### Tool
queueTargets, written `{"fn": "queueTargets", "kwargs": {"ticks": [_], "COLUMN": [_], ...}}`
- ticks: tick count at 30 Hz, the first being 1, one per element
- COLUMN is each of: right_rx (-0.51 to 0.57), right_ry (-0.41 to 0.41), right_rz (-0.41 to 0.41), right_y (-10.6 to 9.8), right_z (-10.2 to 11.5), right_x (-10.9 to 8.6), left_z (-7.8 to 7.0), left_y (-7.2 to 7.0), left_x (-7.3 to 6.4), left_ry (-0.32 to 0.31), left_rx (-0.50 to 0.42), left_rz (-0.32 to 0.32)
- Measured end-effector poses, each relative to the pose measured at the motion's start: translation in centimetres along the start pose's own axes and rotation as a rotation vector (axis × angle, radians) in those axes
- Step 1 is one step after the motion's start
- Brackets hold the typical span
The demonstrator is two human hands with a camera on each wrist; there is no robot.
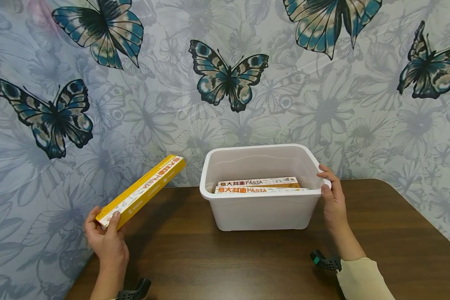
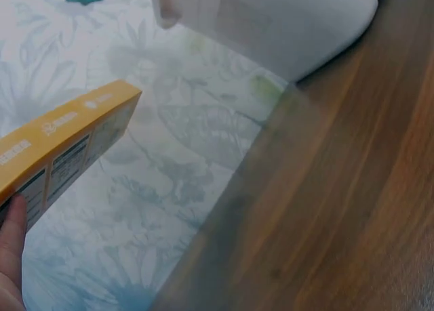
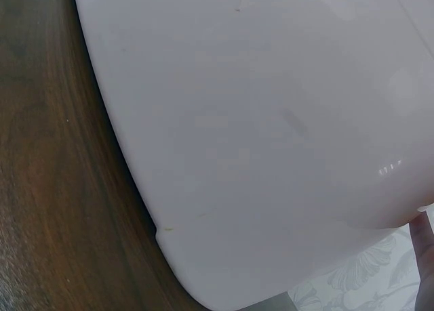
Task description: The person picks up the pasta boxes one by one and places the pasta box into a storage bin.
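Note:
A long yellow pasta box (image 1: pixel 144 189) with a white label strip is tilted up in the air left of a white plastic tub (image 1: pixel 262 213). My left hand (image 1: pixel 108 243) pinches its lower end, thumb on the label side. In the left wrist view the yellow box (image 2: pixel 74 131) shows its printed side, with a fingertip against it. My right hand (image 1: pixel 334 204) grips the tub's right rim, fingers over the edge. Inside the tub lie two boxes marked PASTA (image 1: pixel 260 182), their lower parts hidden by the front wall. The tub's wall (image 3: pixel 237 141) fills most of the right wrist view.
The tub stands upright on a dark brown wooden table (image 1: pixel 225 258), near its back edge. Behind the table hangs a pale floral backdrop (image 1: pixel 146 112) printed with several blue butterflies. A black wrist strap is on each arm.

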State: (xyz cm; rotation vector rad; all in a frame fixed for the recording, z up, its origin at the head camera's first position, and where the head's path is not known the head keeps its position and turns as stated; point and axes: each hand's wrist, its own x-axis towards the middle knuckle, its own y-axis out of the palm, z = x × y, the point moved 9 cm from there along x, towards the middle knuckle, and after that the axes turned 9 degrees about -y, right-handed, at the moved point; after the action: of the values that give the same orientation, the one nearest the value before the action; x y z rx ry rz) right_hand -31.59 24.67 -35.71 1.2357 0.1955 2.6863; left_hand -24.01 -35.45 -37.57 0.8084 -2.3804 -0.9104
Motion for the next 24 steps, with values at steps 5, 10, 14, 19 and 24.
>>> {"fn": "queueTargets", "kwargs": {"ticks": [5,10,14,19,24], "right_rx": [-0.007,-0.013,-0.004,0.004,0.008], "right_ry": [0.009,0.017,0.014,0.007,0.001], "right_rz": [-0.004,-0.004,-0.001,-0.003,-0.006], "right_y": [-0.1,-0.1,-0.1,-0.1,0.0], "right_z": [0.0,-0.1,-0.1,0.0,0.1], "right_x": [0.0,-0.1,-0.1,0.0,0.0], "left_z": [-0.2,-0.4,-0.4,-0.6,-0.8], "left_y": [0.8,1.5,2.1,3.1,4.1], "left_x": [-0.4,-0.8,-1.1,-1.5,-2.0], "left_ry": [0.000,-0.002,-0.025,-0.029,-0.039], "left_rx": [0.018,-0.035,-0.114,-0.131,-0.143], "left_rz": [0.024,0.050,0.076,0.104,0.141]}}
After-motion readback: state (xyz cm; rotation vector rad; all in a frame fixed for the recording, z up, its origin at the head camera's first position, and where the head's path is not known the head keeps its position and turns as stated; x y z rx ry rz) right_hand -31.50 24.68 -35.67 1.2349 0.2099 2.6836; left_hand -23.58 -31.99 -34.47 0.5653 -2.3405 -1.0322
